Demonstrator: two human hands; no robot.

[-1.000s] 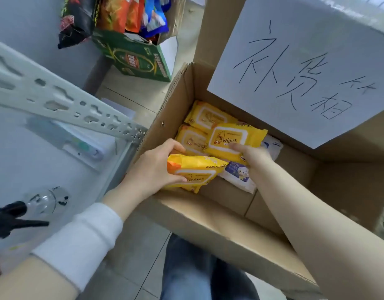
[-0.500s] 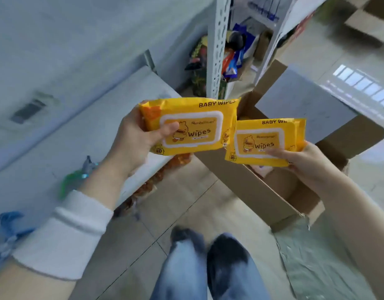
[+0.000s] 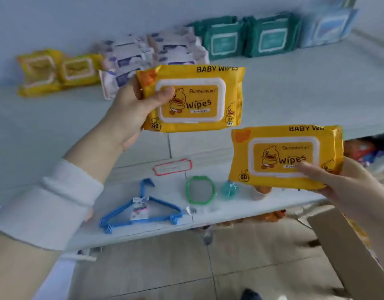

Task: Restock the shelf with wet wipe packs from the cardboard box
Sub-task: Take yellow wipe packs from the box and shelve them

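**There, at the shelf: a wipe pack in each hand**

Plainly, in the head view, the left hand gripped the left pack by its left end. Its thumb pressed on the white lid and its fingers were hidden behind. The pack was in the air in front of the shelf.

The right hand pinched the right pack at its near right corner, thumb on the front and fingers underneath. This pack was lower and nearer than the other.

At the far side of the shelf stood yellow packs on the left, then white packs, then green packs. On the lower shelf lay blue hangers and a green ring. The cardboard box showed at the near right.
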